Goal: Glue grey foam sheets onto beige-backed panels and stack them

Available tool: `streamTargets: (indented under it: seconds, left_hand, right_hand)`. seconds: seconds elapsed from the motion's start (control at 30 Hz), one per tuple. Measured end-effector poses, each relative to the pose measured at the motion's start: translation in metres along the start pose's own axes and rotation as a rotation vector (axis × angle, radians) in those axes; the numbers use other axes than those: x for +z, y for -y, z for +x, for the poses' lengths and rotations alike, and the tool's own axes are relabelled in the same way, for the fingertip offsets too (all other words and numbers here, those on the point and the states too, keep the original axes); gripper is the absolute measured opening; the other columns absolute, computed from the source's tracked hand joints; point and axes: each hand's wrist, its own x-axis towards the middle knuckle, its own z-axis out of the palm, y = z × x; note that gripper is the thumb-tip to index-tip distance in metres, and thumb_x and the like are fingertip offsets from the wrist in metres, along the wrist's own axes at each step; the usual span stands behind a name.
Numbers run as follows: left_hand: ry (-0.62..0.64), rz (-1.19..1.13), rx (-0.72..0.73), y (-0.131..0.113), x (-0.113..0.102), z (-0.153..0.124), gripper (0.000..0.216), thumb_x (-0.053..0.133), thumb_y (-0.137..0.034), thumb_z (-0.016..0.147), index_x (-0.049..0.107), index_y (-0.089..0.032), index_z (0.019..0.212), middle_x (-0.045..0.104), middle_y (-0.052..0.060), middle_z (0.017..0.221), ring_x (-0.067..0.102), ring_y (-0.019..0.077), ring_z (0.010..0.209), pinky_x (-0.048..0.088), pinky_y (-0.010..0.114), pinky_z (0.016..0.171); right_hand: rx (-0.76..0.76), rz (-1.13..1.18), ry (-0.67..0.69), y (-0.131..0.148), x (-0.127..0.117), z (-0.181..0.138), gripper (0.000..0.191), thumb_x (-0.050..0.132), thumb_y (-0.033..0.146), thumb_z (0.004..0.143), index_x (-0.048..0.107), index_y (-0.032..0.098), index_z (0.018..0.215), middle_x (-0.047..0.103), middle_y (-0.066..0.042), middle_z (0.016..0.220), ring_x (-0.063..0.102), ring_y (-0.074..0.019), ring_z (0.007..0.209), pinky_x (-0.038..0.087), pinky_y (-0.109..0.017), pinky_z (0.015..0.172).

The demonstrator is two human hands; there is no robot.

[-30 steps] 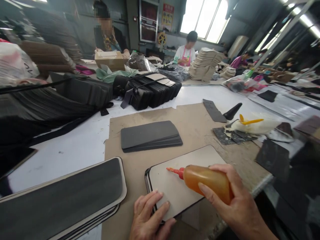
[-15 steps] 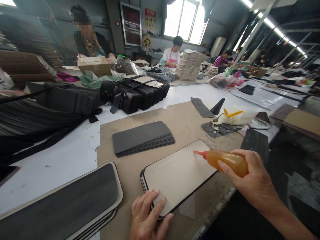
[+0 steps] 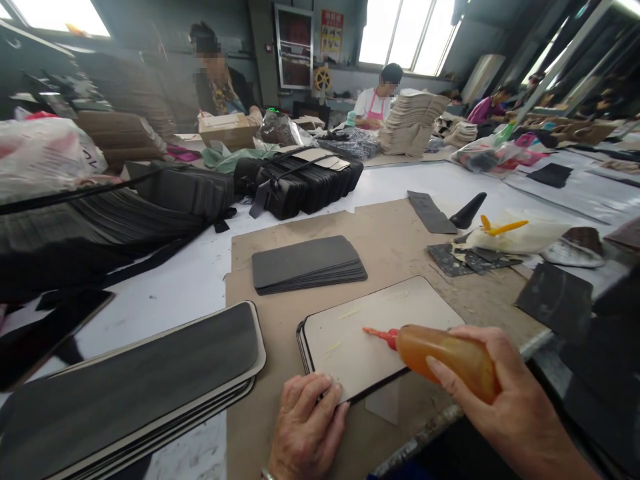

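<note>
My right hand (image 3: 505,393) grips an amber squeeze bottle (image 3: 445,353) with a red nozzle; the tip rests over the near middle of a beige panel (image 3: 380,320) with black edges, top of a small stack on a brown cardboard sheet (image 3: 395,240). Thin streaks of glue show on the panel. My left hand (image 3: 307,430) presses flat on the panel's near left corner, fingers spread. A pile of dark grey rectangular pieces (image 3: 307,263) lies just beyond the panel.
Finished dark panels with beige rims (image 3: 135,380) are stacked at the near left. Black bundled pieces (image 3: 300,180) and dark material (image 3: 90,227) fill the left and back. A white glue bottle with yellow nozzle (image 3: 515,235) lies right. Other people work at the far end.
The bottle's nozzle has gone from the panel's far right edge back toward its near middle, leaving glue streaks. My left hand stays on the near corner. The view has shifted.
</note>
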Motion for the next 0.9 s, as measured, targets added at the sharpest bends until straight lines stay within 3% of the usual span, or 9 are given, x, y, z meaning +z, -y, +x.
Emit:
streamTargets:
  seconds: [0.1,0.2,0.37,0.5,0.77,0.9]
  left_hand:
    - [0.012,0.01,0.018,0.002,0.0,-0.002,0.015,0.055,-0.015,0.08,0.063,-0.018,0.092,0.064,0.005,0.083,0.059,0.0171,0.084,0.049,0.03,0.074]
    - [0.012,0.008,0.033,0.005,0.001,-0.005,0.017,0.057,-0.013,0.078,0.064,-0.019,0.093,0.064,0.005,0.084,0.059,0.0174,0.085,0.05,0.03,0.073]
    - [0.004,0.012,0.035,0.005,0.001,-0.005,0.019,0.059,-0.014,0.077,0.064,-0.02,0.094,0.065,0.005,0.085,0.06,0.0173,0.084,0.052,0.029,0.073]
    - [0.02,0.038,0.033,0.003,-0.003,-0.005,0.02,0.057,-0.014,0.078,0.063,-0.019,0.096,0.066,0.006,0.087,0.061,0.0179,0.088,0.052,0.03,0.075]
    - [0.051,0.04,-0.02,-0.003,-0.01,-0.007,0.013,0.056,-0.013,0.079,0.06,-0.016,0.091,0.066,0.007,0.09,0.061,0.0187,0.093,0.053,0.031,0.079]
    - [0.048,0.031,-0.018,-0.005,-0.01,-0.005,0.013,0.055,-0.012,0.08,0.061,-0.017,0.091,0.066,0.007,0.089,0.062,0.0186,0.093,0.054,0.031,0.078]
  right_hand:
    - [0.086,-0.114,-0.11,-0.028,-0.019,0.011,0.04,0.052,0.058,0.07,0.048,0.024,0.091,0.051,-0.005,0.088,0.055,-0.0242,0.08,0.047,-0.04,0.075]
    - [0.138,-0.232,-0.15,-0.052,-0.033,0.019,0.039,0.047,0.057,0.074,0.046,0.024,0.094,0.048,-0.009,0.093,0.052,-0.028,0.088,0.043,-0.043,0.082]
    - [0.107,-0.287,-0.223,-0.071,-0.038,0.022,0.044,0.047,0.061,0.072,0.046,0.024,0.096,0.046,-0.008,0.092,0.051,-0.029,0.087,0.043,-0.046,0.081]
    - [0.116,-0.246,-0.216,-0.058,-0.034,0.011,0.045,0.049,0.062,0.07,0.047,0.024,0.095,0.047,-0.007,0.092,0.053,-0.0282,0.083,0.046,-0.046,0.077]
    - [0.033,0.202,0.171,0.003,-0.013,-0.03,0.029,0.059,0.04,0.073,0.047,0.026,0.095,0.058,0.001,0.083,0.059,-0.0134,0.063,0.049,-0.021,0.052]
    - [0.067,0.186,0.189,-0.006,-0.015,-0.032,0.029,0.059,0.043,0.071,0.05,0.026,0.093,0.059,0.0,0.081,0.059,-0.0145,0.062,0.049,-0.023,0.052]
